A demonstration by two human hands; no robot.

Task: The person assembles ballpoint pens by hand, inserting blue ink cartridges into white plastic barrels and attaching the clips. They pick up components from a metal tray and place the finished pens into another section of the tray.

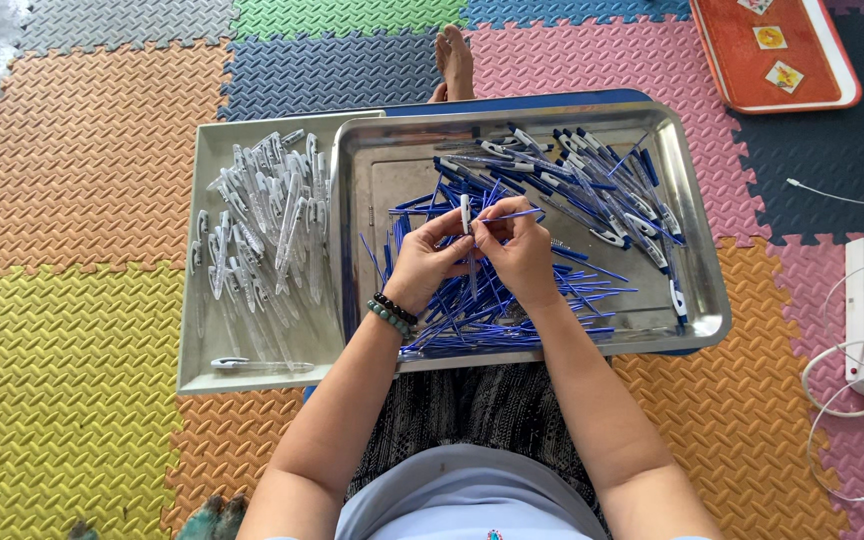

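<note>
Left hand point(430, 262) pinches a clear pen barrel point(466, 213) upright; right hand point(522, 250) pinches a thin blue refill point(514, 214) against it. Both look light; the refill seems bendy, best gripped near its tip.

arms: bare | left wrist: bead bracelets point(392, 312), dark and green | top: pale blue | skirt: dark patterned

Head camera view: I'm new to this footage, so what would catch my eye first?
Both hands, left hand and right hand, meet over a steel tray, holding a clear pen barrel and a blue refill. Blue refills heap beneath them; clear pen barrels fill the left tray.
</note>
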